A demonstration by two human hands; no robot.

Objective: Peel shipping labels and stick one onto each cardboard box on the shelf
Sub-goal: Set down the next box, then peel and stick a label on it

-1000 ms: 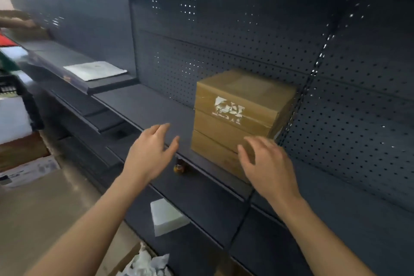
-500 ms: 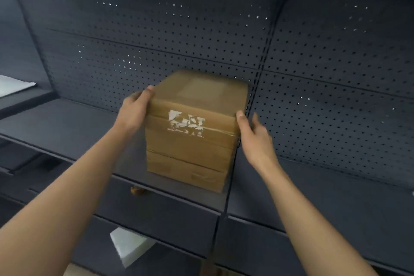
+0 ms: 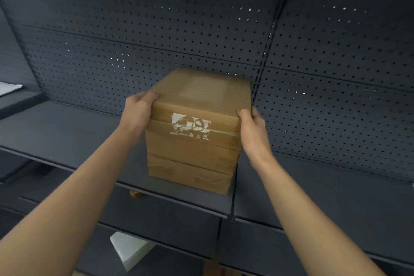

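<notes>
A stack of three brown cardboard boxes stands on the dark grey shelf, against the pegboard back. The top box has torn white label remnants on its front face. My left hand grips the top box's left upper edge, thumb on top. My right hand grips its right upper corner, fingers curled round the side. No fresh label is in view in either hand.
A perforated dark back panel rises behind the boxes. White paper lies on the shelf at far left. A white block sits on a lower shelf, and a small orange object shows under the shelf's front edge.
Both hands reached forward from in front of the shelf and closed on the two sides of the top box. The view has moved closer and centred on the stack.
</notes>
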